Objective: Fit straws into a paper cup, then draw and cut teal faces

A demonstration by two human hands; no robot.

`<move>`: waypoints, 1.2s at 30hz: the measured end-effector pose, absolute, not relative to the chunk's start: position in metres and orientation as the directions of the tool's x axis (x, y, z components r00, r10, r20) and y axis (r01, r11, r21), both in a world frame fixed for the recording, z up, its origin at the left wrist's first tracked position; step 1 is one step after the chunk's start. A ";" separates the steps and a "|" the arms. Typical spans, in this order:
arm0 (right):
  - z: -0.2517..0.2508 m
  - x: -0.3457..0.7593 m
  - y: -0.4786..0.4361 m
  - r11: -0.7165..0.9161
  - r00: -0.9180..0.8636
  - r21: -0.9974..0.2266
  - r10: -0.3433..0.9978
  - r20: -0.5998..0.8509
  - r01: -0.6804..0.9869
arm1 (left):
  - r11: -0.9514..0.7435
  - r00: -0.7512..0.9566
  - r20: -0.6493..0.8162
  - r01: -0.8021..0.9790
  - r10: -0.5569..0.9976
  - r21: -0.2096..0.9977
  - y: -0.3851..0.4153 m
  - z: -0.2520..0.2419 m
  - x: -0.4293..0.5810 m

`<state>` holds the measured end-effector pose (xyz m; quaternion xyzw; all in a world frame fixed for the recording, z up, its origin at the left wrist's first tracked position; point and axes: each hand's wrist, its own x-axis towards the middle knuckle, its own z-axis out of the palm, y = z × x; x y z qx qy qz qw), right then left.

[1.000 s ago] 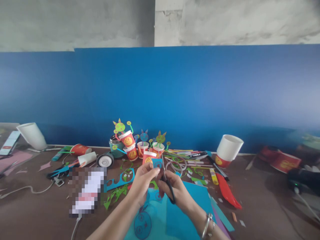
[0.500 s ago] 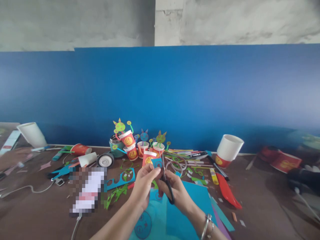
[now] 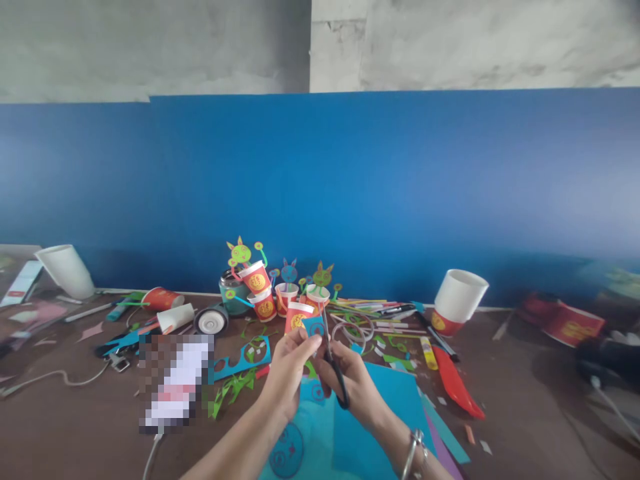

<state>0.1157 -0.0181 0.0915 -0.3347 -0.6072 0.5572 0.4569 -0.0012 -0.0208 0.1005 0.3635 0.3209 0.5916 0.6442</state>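
My left hand [image 3: 290, 363] pinches a small piece of blue paper [image 3: 313, 325] with a circle drawn on it. In my right hand [image 3: 351, 375] is a pair of scissors [image 3: 339, 377] with dark handles, its blades pointing up along the paper's right edge. Whether the blades are touching the paper is hard to tell. Under my hands lie blue paper sheets [image 3: 373, 427], and a round face [image 3: 287, 450] is drawn on the lighter one. Just beyond my fingers stands a red paper cup [image 3: 296, 316], partly hidden by the paper and my left hand.
Several cup figures [image 3: 255, 280] with paper animal heads stand behind, beside an open thermos [image 3: 231, 293]. A pixelated phone [image 3: 177, 383] lies at left near green scraps [image 3: 235, 387]. To the right are straws [image 3: 370, 307], a glue stick [image 3: 429, 353], a red plastic piece [image 3: 455, 383] and stacked cups [image 3: 459, 300].
My hands, the blue paper and the scissors stay in almost the same place. At the far left, a blurred shape over the table has shifted, uncovering more scraps.
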 end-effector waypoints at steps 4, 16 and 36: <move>0.091 0.118 -0.016 0.148 -0.363 -0.986 0.916 0.168 -0.082 | 0.010 0.056 0.019 -0.474 0.998 0.880 -0.019 0.101 -0.005; 0.094 0.122 -0.015 0.105 -0.389 -0.994 0.915 0.105 -0.021 | 0.033 0.106 0.011 -0.401 0.994 0.916 -0.011 0.105 -0.018; 0.097 0.127 -0.014 0.081 -0.416 -0.997 0.906 0.076 -0.004 | 0.075 0.222 0.009 -0.367 0.975 0.927 -0.001 0.105 -0.032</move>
